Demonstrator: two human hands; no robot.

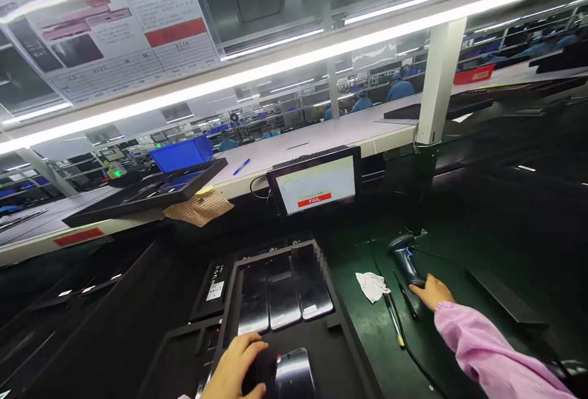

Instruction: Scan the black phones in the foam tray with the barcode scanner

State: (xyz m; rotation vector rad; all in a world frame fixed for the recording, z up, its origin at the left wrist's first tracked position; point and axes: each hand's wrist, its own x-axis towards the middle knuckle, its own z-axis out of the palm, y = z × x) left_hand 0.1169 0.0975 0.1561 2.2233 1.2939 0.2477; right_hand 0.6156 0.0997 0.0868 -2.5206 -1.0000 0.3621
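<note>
A black foam tray (pixel 342 338) holds three dark phones in a row, one of them the middle phone (pixel 282 295), with another phone (pixel 294 374) lying apart nearer the camera. My left hand (pixel 236 365) is over the tray's left side, fingers spread, beside the nearer phone. On the green mat, my right hand (pixel 432 292) touches the handle end of a black barcode scanner (pixel 405 258) with its fingers closed on it. The scanner lies to the left of and beyond that hand, showing a blue light.
Behind the tray, a monitor (pixel 315 183) shows a red FAIL bar. A white cloth (pixel 372 287), a brush (pixel 395 325) and a black bar (pixel 505 298) lie on the mat. A shelf (pixel 257 166) carries a blue bin (pixel 181 154). People in blue sit far back.
</note>
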